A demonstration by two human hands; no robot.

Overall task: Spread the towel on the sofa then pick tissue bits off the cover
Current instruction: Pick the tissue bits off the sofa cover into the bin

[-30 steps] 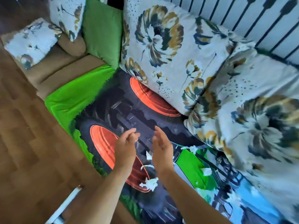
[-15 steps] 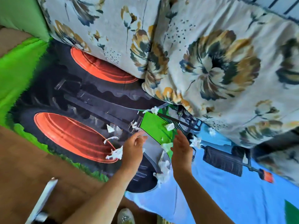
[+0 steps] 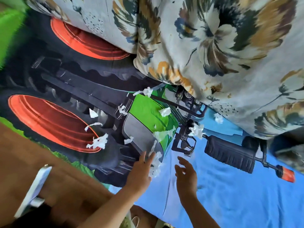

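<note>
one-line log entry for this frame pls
phase: picking tissue | tractor-print towel: spread flat | white torn tissue bits: scattered on towel | left hand: open, beside a bit | right hand: open, empty

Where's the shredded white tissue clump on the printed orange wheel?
Head view, left-centre: shredded white tissue clump lies on the right edge of the near orange wheel, up-left of the left hand.

- Towel (image 3: 230, 195): sky-blue ground printed with a tractor, with black tyres, orange-red wheel hubs and a bright green bonnet; a green grass strip runs along one edge.
- Tissue bits (image 3: 98, 143): white.
- Cushions (image 3: 213, 46): pale grey with large flowers in ochre, dark blue and cream, plus small dark speckles.
- Floor (image 3: 32, 153): brown wood.
</note>
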